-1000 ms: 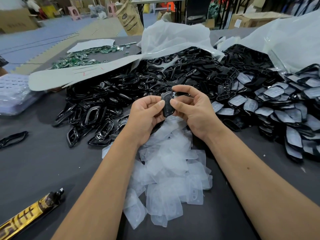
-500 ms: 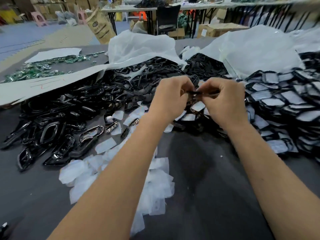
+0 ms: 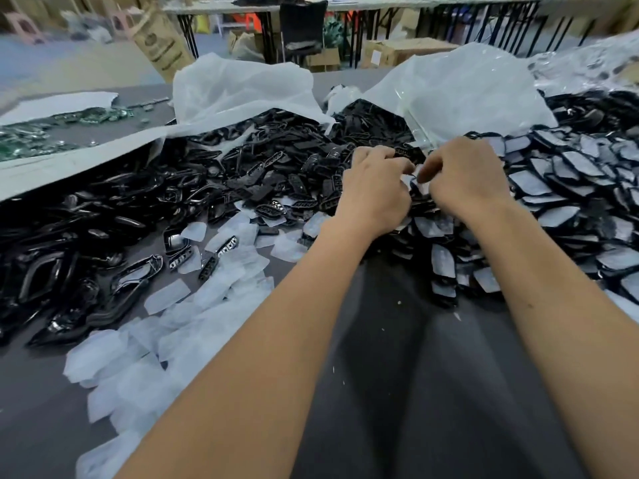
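Both forearms run up from the bottom edge over the bare grey table point(image 3: 397, 375), w/ a few white flecks on it. To the left, nearest the body, a loose spread of clear film pieces point(image 3: 145, 368) lies flat on the table, overlapping. A few chrome-edged button frames point(image 3: 226, 250) sit at its far end.

Further out the L hand point(image 3: 375, 193) and R hand point(image 3: 465, 178) meet, backs up, fingers curled in tight, fingertips nearly touching. Btw them they pinch a small black part point(image 3: 416, 181). Only a sliver shows, the rest is behind the fingers, so its shape can't be told. The hands hang right over the near edge of the heaps, where the middle one meets the right one.

Right of the hands is a big pile of black shells point(image 3: 560, 188) w/ film on their faces, overlapping like scales and reaching the frame edge. Left of the hands is a heap of small black inserts point(image 3: 276, 174) w/ rows of holes. Further left lie glossy black bezels point(image 3: 69, 236), bigger and ring-shaped.

Behind the heaps are two opened bags: a white bag point(image 3: 242, 88) centre-left and a clear bag point(image 3: 460, 91) beyond the R hand. A long pale sheet point(image 3: 69, 164) lies along the far side of the bezels, w/ green circuit boards point(image 3: 52, 129) beyond it.

Bg, blurred: brown paper sack point(image 3: 162, 46), black chair point(image 3: 304, 25), cardboard boxes point(image 3: 397, 51) by folding tables
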Tool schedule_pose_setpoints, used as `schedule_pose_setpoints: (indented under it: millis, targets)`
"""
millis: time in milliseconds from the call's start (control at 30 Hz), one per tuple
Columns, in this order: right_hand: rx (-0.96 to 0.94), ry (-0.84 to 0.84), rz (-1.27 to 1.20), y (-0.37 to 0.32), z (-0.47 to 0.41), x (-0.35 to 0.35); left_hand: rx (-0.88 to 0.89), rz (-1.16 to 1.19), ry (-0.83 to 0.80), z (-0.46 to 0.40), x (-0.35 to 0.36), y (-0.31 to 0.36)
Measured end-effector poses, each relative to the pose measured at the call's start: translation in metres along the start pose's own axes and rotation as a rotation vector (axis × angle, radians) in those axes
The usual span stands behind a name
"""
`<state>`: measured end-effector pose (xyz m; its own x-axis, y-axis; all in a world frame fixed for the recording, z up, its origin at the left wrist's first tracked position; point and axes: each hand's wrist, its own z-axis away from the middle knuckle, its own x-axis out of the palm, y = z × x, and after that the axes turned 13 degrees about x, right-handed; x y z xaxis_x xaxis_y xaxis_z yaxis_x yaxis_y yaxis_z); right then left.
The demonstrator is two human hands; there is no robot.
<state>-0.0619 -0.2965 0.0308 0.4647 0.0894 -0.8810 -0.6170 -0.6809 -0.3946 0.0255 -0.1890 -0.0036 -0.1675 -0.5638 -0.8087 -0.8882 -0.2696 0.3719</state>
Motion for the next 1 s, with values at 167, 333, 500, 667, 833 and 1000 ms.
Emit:
schedule_pose_setpoints:
  millis: [167,333,500,667,833,1000]
  targets:
    - [-0.128,0.010,-0.025,-0.048,0.012,0.024,-0.209,-0.131,0.112,0.031,-0.012,-0.016]
    - [-0.356,-0.127,0.143,-0.098,0.020,0.057,-0.449,-0.440,0.074,0.059,-0.031,-0.048]
    - [-0.426,-0.235,0.248,-0.121,0.026,0.079,-0.521,-0.489,-0.002,0.080,-0.051,-0.078]
    - [-0.334,-0.184,0.119,-0.129,0.028,0.081,-0.469,-0.359,0.021,0.083,-0.059,-0.088]
    - [-0.268,-0.080,0.049,-0.125,0.025,0.079,-0.459,-0.177,0.153,0.097,-0.066,-0.091]
    - [-0.210,-0.114,-0.439,-0.147,0.061,0.088,-0.486,-0.172,0.291,0.133,-0.084,-0.098]
